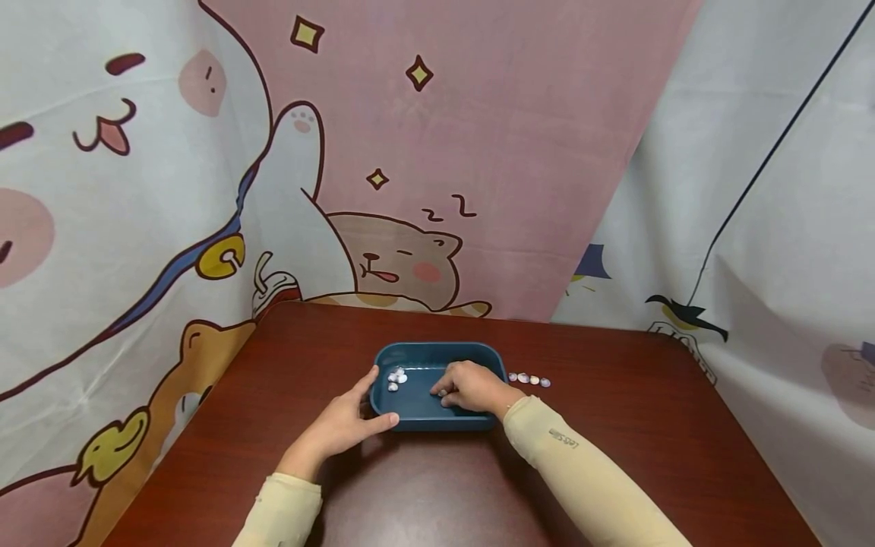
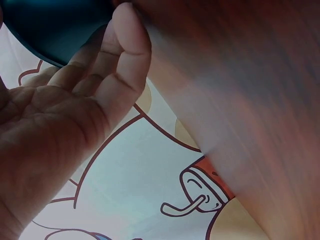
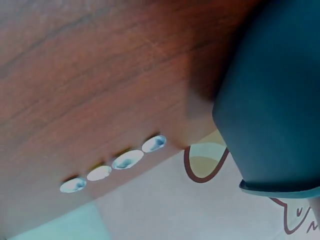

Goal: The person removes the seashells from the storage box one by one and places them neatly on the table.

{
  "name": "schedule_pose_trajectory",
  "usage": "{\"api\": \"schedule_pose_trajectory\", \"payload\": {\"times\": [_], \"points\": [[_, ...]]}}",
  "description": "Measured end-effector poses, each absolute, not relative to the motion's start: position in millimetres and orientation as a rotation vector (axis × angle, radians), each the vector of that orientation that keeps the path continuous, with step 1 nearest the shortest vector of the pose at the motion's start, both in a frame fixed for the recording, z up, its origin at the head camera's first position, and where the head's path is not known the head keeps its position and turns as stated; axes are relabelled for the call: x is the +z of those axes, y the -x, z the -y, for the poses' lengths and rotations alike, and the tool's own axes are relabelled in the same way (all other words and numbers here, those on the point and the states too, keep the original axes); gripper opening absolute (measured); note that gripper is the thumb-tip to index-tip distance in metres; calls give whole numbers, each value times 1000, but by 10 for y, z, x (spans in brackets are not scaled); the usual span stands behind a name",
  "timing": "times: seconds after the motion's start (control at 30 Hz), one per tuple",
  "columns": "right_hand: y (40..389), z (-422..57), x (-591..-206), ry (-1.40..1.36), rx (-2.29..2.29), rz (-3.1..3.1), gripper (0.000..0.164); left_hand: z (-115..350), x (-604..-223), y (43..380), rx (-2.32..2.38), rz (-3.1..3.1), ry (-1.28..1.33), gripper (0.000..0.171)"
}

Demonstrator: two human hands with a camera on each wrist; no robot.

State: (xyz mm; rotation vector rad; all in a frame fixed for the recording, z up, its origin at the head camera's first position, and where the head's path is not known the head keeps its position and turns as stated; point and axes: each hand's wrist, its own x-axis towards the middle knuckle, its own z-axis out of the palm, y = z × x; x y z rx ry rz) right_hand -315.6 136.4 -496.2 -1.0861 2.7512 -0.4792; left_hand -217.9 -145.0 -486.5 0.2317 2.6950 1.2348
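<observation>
A dark blue rectangular tray with rounded corners sits on the table. My left hand holds its left end, thumb at the near rim and fingers along the side. In the left wrist view, that hand is seen from the palm side against the tray. Reaching inside the tray, my right hand pinches a small pale piece between thumb and finger, mostly hidden. Several small shiny whitish pieces lie clustered at the tray's left end.
Right of the tray, several flat, shiny oval pieces form a row on the reddish-brown table; the right wrist view shows these oval pieces near the table's edge. A cartoon-printed cloth hangs behind.
</observation>
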Motion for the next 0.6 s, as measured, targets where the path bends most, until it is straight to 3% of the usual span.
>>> {"api": "schedule_pose_trajectory", "payload": {"times": [0.6], "points": [[3141, -1394, -4962, 1066, -549, -2776, 18, 1441, -4846, 2171, 1214, -2702, -223, 105]]}}
